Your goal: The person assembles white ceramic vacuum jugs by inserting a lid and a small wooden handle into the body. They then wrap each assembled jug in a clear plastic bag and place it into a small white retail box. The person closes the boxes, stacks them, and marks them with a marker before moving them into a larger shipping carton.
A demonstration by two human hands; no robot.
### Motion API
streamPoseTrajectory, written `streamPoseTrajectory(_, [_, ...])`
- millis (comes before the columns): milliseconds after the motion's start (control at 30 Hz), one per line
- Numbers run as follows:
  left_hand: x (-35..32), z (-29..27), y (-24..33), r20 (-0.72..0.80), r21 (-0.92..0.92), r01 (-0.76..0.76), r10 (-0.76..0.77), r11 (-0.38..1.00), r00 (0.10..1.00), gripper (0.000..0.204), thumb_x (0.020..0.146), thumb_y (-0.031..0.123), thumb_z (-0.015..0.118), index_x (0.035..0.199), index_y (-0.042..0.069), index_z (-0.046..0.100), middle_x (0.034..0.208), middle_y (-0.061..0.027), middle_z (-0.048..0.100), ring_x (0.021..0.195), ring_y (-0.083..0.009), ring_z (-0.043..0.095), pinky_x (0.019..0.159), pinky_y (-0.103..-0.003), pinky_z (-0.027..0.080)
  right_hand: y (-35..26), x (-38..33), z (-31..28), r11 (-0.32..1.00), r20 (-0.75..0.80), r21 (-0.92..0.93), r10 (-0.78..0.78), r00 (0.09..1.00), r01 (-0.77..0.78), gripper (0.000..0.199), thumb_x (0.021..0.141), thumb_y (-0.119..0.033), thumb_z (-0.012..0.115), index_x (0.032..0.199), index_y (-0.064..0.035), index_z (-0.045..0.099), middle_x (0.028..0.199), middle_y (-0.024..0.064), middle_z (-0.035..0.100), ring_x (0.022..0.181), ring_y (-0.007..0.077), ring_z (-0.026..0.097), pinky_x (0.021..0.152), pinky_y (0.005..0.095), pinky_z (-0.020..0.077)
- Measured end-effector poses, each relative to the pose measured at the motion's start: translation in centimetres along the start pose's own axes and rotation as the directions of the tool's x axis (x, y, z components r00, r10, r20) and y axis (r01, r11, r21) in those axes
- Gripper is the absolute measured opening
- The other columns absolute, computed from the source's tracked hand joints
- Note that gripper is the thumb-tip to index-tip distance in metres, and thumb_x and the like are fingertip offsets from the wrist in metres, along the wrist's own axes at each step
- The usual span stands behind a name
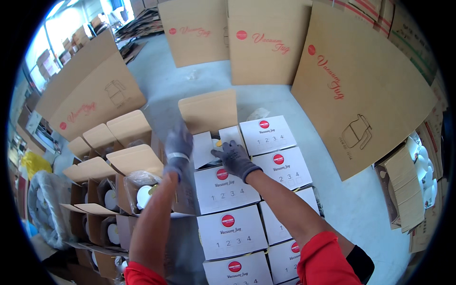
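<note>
An opened white carton (202, 151) stands at the far end of the left row of closed cartons, its brown-lined lid (209, 111) raised and its side flaps showing. My right hand (232, 157), in a grey glove, rests over the opening with fingers apart. A bit of a white item with a gold-yellow part (218, 143) shows between the flaps; the rest is hidden. My left hand (178, 146), also in a grey glove with a pale band at the wrist, is just left of this carton. Motion smears its fingers.
Closed white cartons (232, 232) form two rows in front of me. To the left, open cartons (135, 164) hold white-lidded jugs (144, 195), some in clear plastic. Large brown cartons (270, 42) stand around the far side and right. A plastic-wrapped bundle (45, 204) sits far left.
</note>
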State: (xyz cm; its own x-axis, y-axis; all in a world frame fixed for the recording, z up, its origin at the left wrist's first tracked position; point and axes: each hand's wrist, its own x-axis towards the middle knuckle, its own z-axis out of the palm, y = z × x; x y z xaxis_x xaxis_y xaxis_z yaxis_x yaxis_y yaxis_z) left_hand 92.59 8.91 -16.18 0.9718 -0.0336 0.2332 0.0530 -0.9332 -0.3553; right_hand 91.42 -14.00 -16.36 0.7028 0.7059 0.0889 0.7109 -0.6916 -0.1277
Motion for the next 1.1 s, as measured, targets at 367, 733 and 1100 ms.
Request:
streamPoseTrajectory(367, [-6.3,-4.7,1.2,0.039,-0.645,0.036,-0.014,0.763,0.999,0.033,0.092,0.041,0.056,0.112,0.019,0.069,0.121,-0.0238,0.06,0.108,-0.0393,0.058,0.092,-0.046,0.046,3.7,-1.4,-0.5,-0.509,0.286,0.859,0.396,0.873,-0.05,0.028,0.094,-0.017,0.055,0.118,-0.0035,0.058,0.109,0.0122,0.064,0.102,0.0292,0.062,0.087,0.0384,0.053])
streamPoseTrajectory(733, [-8.5,-0.4,2.4,0.337,-0.586,0.239,-0.036,0.774,0.941,0.062,0.094,0.044,0.051,0.145,0.012,0.036,0.134,-0.029,0.047,0.103,-0.0444,0.061,0.091,-0.047,0.049,4.0,-3.3,-1.1,0.951,-0.181,0.278,0.186,0.966,-0.132,0.04,0.091,-0.029,0.059,0.126,-0.0098,0.056,0.105,0.0148,0.063,0.101,0.0277,0.06,0.085,0.0403,0.0487])
streamPoseTrajectory(1100, [-13.2,-2.1,7.1,0.157,-0.485,0.123,-0.052,0.866,0.986,0.068,0.092,0.038,0.046,0.147,0.002,0.029,0.153,-0.0219,0.027,0.138,-0.0422,0.03,0.113,-0.058,0.019,-1.0,-5.6,0.9,0.928,-0.179,-0.331,0.117,0.977,-0.172,0.041,0.089,-0.021,0.05,0.126,-0.0031,0.056,0.118,0.0124,0.058,0.109,0.0255,0.054,0.098,0.0412,0.0397])
